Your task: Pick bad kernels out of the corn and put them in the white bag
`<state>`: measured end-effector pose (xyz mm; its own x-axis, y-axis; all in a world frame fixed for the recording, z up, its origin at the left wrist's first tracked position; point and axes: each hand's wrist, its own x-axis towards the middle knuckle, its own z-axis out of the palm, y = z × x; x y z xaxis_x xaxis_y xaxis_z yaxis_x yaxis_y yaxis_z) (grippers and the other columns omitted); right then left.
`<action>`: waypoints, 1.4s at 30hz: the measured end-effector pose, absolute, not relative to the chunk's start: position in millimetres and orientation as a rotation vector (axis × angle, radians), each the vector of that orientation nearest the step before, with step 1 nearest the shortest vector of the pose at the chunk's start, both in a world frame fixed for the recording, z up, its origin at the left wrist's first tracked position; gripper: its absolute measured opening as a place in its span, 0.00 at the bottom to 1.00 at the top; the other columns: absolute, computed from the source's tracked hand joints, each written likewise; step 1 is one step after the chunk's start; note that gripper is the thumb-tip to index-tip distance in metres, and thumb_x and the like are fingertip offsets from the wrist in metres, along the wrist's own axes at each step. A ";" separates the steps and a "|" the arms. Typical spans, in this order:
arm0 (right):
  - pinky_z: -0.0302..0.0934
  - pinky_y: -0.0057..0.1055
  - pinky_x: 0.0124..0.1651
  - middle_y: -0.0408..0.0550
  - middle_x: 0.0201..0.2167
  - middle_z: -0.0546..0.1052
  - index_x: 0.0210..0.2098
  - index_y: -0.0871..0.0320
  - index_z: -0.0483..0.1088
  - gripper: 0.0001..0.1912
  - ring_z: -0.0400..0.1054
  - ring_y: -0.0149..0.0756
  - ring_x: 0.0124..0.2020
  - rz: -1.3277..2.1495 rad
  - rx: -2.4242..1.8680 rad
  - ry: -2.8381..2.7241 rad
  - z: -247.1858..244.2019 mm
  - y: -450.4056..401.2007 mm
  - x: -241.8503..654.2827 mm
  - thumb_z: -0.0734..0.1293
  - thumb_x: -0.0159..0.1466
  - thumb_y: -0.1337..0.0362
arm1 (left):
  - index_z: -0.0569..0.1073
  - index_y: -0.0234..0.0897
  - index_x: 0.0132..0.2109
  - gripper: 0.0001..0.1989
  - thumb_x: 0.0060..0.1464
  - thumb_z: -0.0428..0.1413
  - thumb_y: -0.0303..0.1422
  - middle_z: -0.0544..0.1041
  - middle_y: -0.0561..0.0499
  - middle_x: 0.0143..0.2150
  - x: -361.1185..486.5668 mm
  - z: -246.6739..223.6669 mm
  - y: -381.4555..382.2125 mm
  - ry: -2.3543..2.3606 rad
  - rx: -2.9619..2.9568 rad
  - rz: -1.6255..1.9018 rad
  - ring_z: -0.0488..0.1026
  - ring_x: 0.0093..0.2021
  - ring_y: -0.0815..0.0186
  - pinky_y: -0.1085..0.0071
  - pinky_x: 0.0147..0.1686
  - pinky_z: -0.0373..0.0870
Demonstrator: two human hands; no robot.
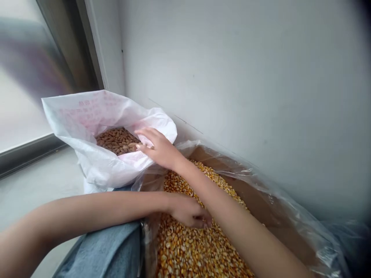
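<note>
right grip (159,150) parted at right rim of white bag (104,170), by brown nuts (116,141) | left grip (188,211) curled over corn (194,249) in lined box (261,199), contents unclear | bag mouth wide, presumably for reach-in

Right grip (160,149) spread, beyond the curled left grip (188,210).

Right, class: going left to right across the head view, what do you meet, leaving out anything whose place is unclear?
Blurred pane → brown kernels → right hand → left hand → right-hand cardboard.
</note>
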<state>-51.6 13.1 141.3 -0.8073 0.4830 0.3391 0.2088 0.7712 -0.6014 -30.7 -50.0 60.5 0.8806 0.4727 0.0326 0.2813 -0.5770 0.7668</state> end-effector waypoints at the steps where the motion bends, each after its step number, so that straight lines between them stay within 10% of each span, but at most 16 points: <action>1: 0.50 0.34 0.51 0.47 0.46 0.63 0.47 0.55 0.59 0.16 0.55 0.33 0.49 0.720 -0.562 -2.496 135.3 5.1 -37.6 0.56 0.59 0.63 | 0.69 0.38 0.40 0.11 0.48 0.48 0.30 0.73 0.53 0.37 -32.9 57.1 -47.9 0.557 2.190 0.279 0.69 0.35 0.69 0.75 0.34 0.64; 14: 0.57 0.31 0.40 0.50 0.35 0.71 0.36 0.58 0.67 0.15 0.64 0.35 0.36 0.573 -1.777 -2.380 80.7 -86.1 257.9 0.53 0.58 0.62 | 0.70 0.35 0.30 0.10 0.47 0.45 0.32 0.69 0.53 0.22 -50.9 23.2 -32.8 0.961 2.026 0.284 0.62 0.23 0.70 0.74 0.26 0.58; 22: 0.55 0.29 0.38 0.50 0.29 0.73 0.28 0.61 0.70 0.12 0.65 0.34 0.32 0.518 -1.839 -2.261 92.0 -106.0 278.3 0.56 0.53 0.67 | 0.66 0.38 0.38 0.16 0.44 0.47 0.42 0.67 0.54 0.23 -74.2 62.5 -58.8 1.177 1.617 0.529 0.64 0.26 0.66 0.74 0.23 0.59; 29: 0.58 0.30 0.40 0.49 0.32 0.72 0.38 0.62 0.67 0.19 0.66 0.33 0.33 1.124 -1.510 -1.823 105.3 -191.1 283.6 0.57 0.55 0.56 | 0.63 0.39 0.45 0.24 0.44 0.47 0.48 0.68 0.52 0.34 -106.8 114.1 -120.2 1.075 1.596 0.552 0.66 0.36 0.67 0.72 0.38 0.62; 42: 0.56 0.31 0.43 0.49 0.37 0.71 0.40 0.61 0.68 0.24 0.66 0.32 0.33 1.377 -1.464 -1.793 100.8 -195.8 284.1 0.61 0.50 0.50 | 0.71 0.42 0.33 0.20 0.33 0.55 0.48 0.72 0.53 0.28 -105.3 120.0 -134.3 1.039 1.559 0.420 0.69 0.33 0.62 0.69 0.34 0.64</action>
<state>284.1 -195.8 100.8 -0.3397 0.9094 -0.2399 0.4661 -0.0588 -0.8828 -105.3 -134.3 120.0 0.5428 0.7953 -0.2701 0.3845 0.0507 0.9217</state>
